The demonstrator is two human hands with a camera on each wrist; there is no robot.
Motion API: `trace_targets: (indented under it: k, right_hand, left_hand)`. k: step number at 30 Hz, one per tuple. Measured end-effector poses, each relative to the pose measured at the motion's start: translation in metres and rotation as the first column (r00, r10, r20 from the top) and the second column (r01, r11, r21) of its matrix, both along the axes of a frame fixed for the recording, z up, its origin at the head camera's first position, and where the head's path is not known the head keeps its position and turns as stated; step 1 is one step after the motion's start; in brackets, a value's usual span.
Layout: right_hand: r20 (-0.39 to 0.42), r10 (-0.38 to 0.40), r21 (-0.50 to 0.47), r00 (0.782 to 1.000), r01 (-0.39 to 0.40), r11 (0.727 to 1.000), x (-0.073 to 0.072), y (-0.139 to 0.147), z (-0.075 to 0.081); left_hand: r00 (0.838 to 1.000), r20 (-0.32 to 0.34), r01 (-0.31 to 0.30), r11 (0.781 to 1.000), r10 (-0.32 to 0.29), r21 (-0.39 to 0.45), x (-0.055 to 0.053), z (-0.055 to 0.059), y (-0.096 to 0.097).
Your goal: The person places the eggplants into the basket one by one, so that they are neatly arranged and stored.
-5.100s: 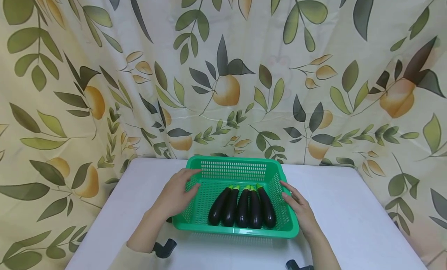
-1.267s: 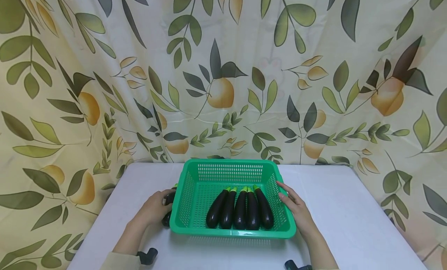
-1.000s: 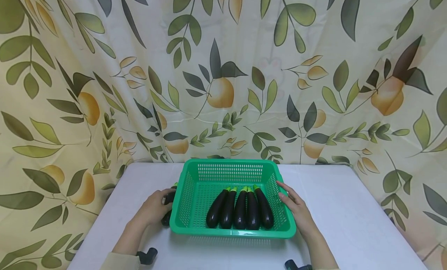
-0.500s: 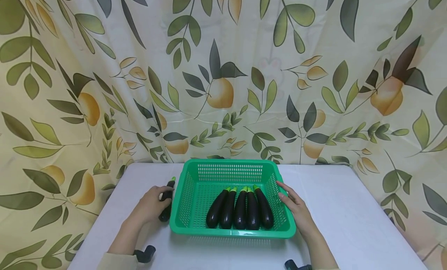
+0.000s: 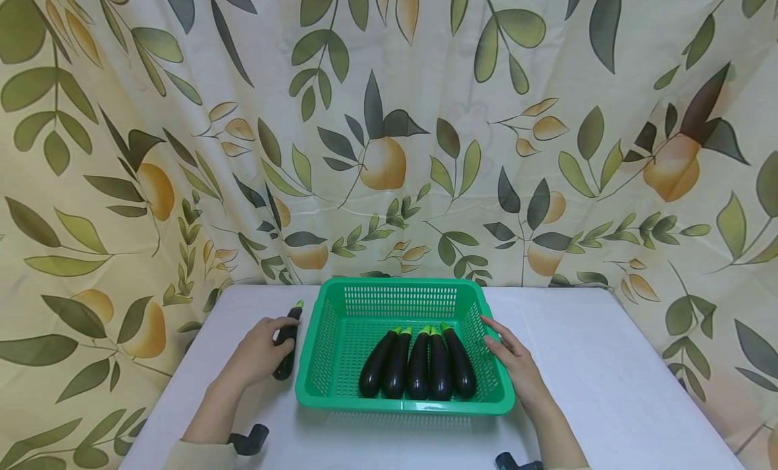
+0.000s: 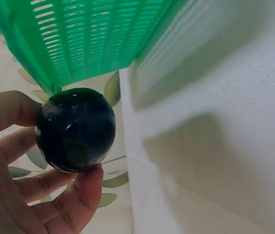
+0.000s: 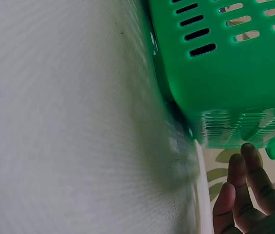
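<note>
Left of the green plastic basket [image 5: 402, 404], my left hand [image 5: 258, 352] grips a dark eggplant [image 5: 289, 333] with its green stem pointing away. The left wrist view shows the rounded end of this eggplant [image 6: 76, 131] between thumb and curled fingers, apart from the white table surface, with a shadow beneath. My right hand [image 5: 521, 367] touches the basket's right rim with relaxed fingers. In the right wrist view its fingertips are close to the outer basket wall [image 7: 225, 83]. Inside the basket, several eggplants [image 5: 418, 369] lie side by side, stems toward the back.
A white cloth-covered table [image 5: 608, 375] carries the basket. Behind and beside it hangs a curtain [image 5: 389, 119] printed with leaves and fruit. Black wrist mounts [image 5: 249, 441] show at both forearms.
My left hand has left the basket's left side and taken hold of an eggplant beside it. That eggplant has moved left and slightly away from me. The right hand stays at the rim.
</note>
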State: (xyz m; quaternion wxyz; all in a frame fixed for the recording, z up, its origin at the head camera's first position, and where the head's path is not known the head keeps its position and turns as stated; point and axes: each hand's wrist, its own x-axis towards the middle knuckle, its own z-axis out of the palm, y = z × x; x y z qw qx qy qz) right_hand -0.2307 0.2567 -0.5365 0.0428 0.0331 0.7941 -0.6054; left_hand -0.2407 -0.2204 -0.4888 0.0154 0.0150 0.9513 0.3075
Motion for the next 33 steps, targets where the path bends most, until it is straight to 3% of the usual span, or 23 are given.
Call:
trace_targets:
  k: [33]
  right_hand:
    - [0.017,0.002,0.028,1.0,-0.002,1.0,0.0,0.001,0.0]
  left_hand:
    - [0.997,-0.071,0.039,0.999,-0.038,0.016,0.008,0.033,0.012]
